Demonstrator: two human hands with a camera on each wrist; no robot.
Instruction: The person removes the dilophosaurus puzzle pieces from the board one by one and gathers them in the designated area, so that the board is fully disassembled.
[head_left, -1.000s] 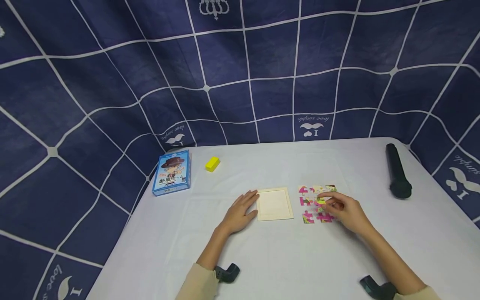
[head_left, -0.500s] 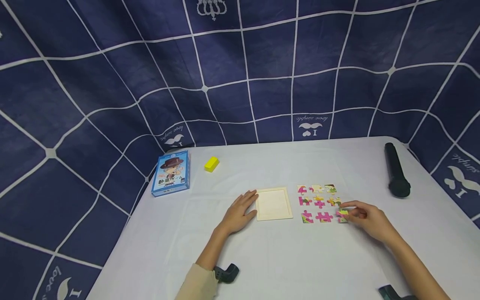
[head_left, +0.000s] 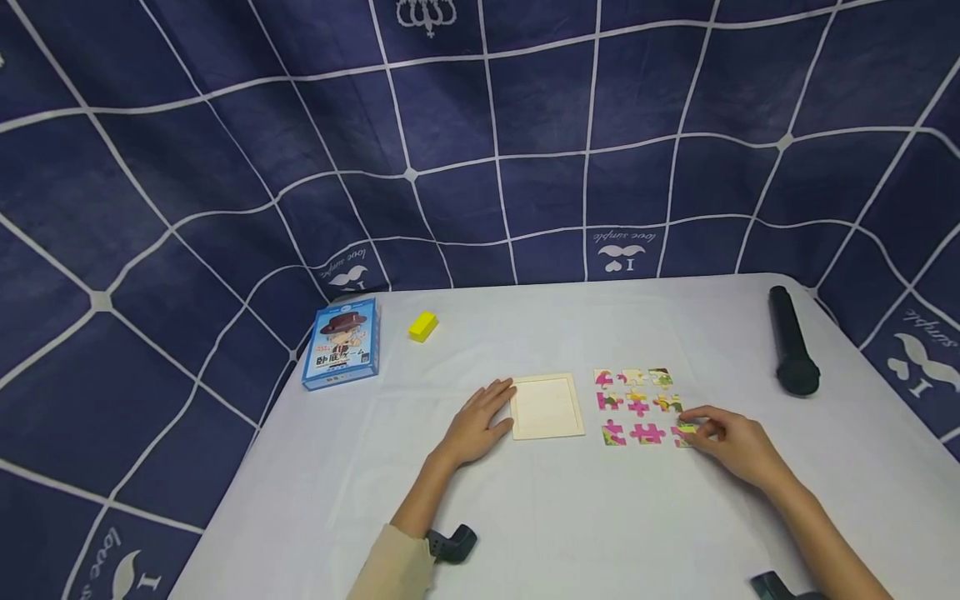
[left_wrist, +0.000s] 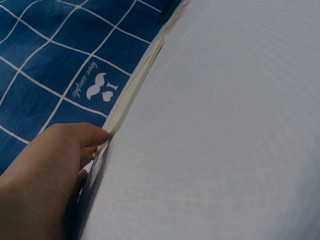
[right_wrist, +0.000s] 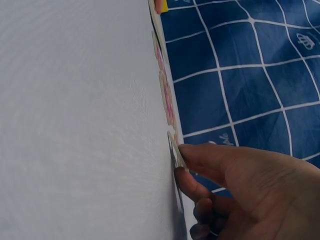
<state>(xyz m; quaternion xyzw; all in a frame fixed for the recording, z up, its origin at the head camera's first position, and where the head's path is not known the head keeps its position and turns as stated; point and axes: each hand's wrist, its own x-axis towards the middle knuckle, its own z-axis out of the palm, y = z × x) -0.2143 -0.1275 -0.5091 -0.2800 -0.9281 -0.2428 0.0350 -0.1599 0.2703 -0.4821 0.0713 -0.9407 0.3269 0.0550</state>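
Note:
Several pink and yellow puzzle pieces point(head_left: 637, 406) lie in a three-by-three grid on the white table. My right hand point(head_left: 693, 430) pinches the bottom-right puzzle piece point(head_left: 682, 434) with index finger and thumb, down at the tabletop. In the right wrist view, the right hand point(right_wrist: 192, 167) holds that piece point(right_wrist: 175, 147) by its edge, and the other pieces point(right_wrist: 165, 97) run away in a row. My left hand point(head_left: 497, 408) lies flat on the table. Its fingertips touch the left edge of the pale wooden puzzle tray point(head_left: 547, 407). That tray's edge point(left_wrist: 130, 100) shows against the left hand point(left_wrist: 75, 150).
A blue game box point(head_left: 341, 344) and a yellow block point(head_left: 423, 326) lie at the back left. A black cylinder point(head_left: 792, 342) lies at the right edge. A dark blue grid-pattern cloth point(head_left: 480, 150) hangs behind the white table point(head_left: 570, 517).
My right hand has moved from the middle of the piece grid to its bottom-right corner, carrying a piece there. The left hand has stayed at the tray.

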